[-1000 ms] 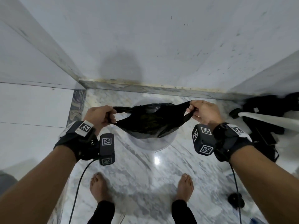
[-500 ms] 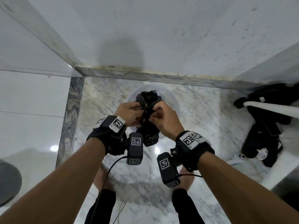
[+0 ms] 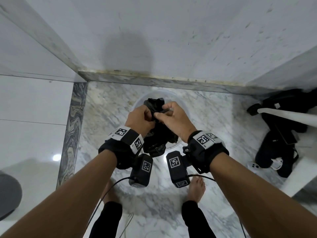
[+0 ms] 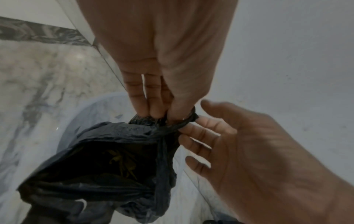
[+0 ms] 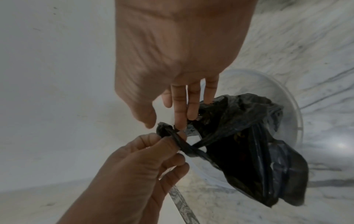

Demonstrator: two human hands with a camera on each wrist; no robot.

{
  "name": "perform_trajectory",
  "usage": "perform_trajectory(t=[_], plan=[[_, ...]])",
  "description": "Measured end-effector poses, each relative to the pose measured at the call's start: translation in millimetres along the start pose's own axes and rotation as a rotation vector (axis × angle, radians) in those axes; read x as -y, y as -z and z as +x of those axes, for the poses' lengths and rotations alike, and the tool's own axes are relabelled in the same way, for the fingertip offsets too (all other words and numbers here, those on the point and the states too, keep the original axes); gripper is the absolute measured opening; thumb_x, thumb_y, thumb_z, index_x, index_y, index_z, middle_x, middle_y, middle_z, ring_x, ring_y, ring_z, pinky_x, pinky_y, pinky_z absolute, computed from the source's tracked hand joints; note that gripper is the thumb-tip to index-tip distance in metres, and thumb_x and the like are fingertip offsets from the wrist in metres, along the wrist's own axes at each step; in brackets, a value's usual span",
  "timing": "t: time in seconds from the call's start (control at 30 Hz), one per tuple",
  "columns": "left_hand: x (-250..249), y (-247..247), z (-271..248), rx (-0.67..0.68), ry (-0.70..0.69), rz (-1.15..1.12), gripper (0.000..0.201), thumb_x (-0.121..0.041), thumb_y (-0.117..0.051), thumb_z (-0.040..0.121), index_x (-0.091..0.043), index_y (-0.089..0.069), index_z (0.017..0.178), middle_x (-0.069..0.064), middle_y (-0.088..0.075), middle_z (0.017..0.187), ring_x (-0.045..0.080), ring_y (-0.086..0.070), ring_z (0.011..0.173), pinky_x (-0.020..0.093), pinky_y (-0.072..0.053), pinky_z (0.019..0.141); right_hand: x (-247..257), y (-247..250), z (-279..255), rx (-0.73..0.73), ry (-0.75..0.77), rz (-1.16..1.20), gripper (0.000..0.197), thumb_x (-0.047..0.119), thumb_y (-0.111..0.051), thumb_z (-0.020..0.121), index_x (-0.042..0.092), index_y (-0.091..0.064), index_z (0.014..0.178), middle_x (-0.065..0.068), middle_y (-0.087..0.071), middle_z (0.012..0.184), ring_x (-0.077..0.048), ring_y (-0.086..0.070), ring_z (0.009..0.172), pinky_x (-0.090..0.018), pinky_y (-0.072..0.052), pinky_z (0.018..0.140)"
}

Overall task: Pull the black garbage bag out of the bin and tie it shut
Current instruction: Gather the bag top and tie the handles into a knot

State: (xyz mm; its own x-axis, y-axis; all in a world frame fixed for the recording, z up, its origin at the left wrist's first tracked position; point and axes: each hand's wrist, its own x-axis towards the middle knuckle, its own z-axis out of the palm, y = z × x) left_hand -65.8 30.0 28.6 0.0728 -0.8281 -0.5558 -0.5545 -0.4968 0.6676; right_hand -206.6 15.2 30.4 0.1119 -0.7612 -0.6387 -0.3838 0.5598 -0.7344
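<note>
The black garbage bag (image 3: 158,140) hangs above the translucent white bin (image 3: 164,91), its mouth gathered into a twisted strand. My left hand (image 3: 147,115) grips that gathered top with curled fingers (image 4: 153,109). Close beside it, my right hand (image 3: 161,114) pinches the strand's end between thumb and forefinger (image 5: 179,121), the other fingers loosely spread. In the left wrist view the bag (image 4: 107,159) still gapes below the twist and yellowish scraps show inside. The right wrist view has the bag (image 5: 249,144) hanging over the bin (image 5: 283,94), with my left hand (image 5: 166,142) holding the strand.
The bin stands on marble floor by the grey skirting (image 3: 154,78) of a white wall. A heap of black gear (image 3: 281,140) and a white pole (image 3: 289,116) lie at the right. My bare feet (image 3: 197,188) and camera cables are below. A dark round object (image 3: 8,194) sits at the left edge.
A second ago my hands held the bag's mouth stretched wide apart. They have come together over the bin, and the mouth is now gathered and twisted between them.
</note>
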Motion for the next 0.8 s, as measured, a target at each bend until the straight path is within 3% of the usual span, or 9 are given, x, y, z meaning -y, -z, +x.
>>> perform_trajectory(t=[0.13,0.3,0.43,0.53,0.63,0.8], plan=[[1.5,4.2,2.3,-0.010,-0.016,0.052,0.032,-0.011,-0.072,0.066,-0.021,-0.041,0.063,-0.004,-0.049,0.065,0.014,-0.044,0.060,0.021,-0.032,0.051,3.8,2.1,8.5,0.075,0.032,-0.152,0.040,0.017,-0.071,0.074,0.019,-0.046,0.105,-0.009,-0.066,0.083,-0.025,-0.064,0.075,-0.047,-0.056,0.082],[15.0,28.7,18.5,-0.135,-0.011,0.105,0.024,-0.012,-0.066,0.076,-0.019,-0.044,0.068,0.009,-0.060,0.076,0.028,-0.057,0.073,0.029,-0.039,0.059,-10.1,22.4,20.9,-0.120,0.213,-0.367,0.018,0.009,-0.056,0.079,0.021,-0.043,0.085,-0.006,-0.059,0.071,-0.026,-0.053,0.063,-0.042,-0.050,0.066],[36.4,45.7,38.2,-0.155,-0.046,0.260,0.009,-0.008,-0.058,0.080,-0.011,-0.050,0.081,0.016,-0.064,0.085,0.034,-0.057,0.077,0.034,-0.041,0.064,-35.6,52.8,31.3,-0.146,0.281,-0.632,0.015,0.006,-0.046,0.080,0.019,-0.051,0.084,-0.009,-0.058,0.068,-0.031,-0.049,0.060,-0.034,-0.038,0.053],[53.5,45.2,50.2,-0.129,-0.029,0.302,0.010,-0.008,-0.057,0.080,-0.015,-0.049,0.079,0.011,-0.063,0.084,0.032,-0.057,0.078,0.033,-0.039,0.065,-56.8,66.0,37.1,-0.099,0.236,-0.812,0.020,0.005,-0.044,0.083,0.018,-0.059,0.087,0.000,-0.056,0.072,-0.025,-0.047,0.068,-0.029,-0.032,0.055],[66.6,37.4,57.4,-0.113,-0.020,0.332,0.013,-0.006,-0.052,0.080,-0.019,-0.050,0.077,0.008,-0.062,0.082,0.033,-0.057,0.076,0.034,-0.042,0.064,-79.3,68.7,44.6,-0.087,0.207,-0.862,0.023,0.006,-0.044,0.083,0.021,-0.062,0.088,0.003,-0.055,0.077,-0.024,-0.048,0.075,-0.029,-0.034,0.061],[86.6,26.9,64.7,-0.111,-0.071,0.378,0.020,-0.005,-0.046,0.080,-0.022,-0.054,0.074,0.011,-0.064,0.081,0.033,-0.057,0.073,0.037,-0.047,0.065,-108.5,73.7,54.1,-0.111,0.166,-0.828,0.024,0.008,-0.046,0.084,0.024,-0.064,0.087,-0.004,-0.066,0.084,-0.023,-0.052,0.074,-0.029,-0.040,0.063]])
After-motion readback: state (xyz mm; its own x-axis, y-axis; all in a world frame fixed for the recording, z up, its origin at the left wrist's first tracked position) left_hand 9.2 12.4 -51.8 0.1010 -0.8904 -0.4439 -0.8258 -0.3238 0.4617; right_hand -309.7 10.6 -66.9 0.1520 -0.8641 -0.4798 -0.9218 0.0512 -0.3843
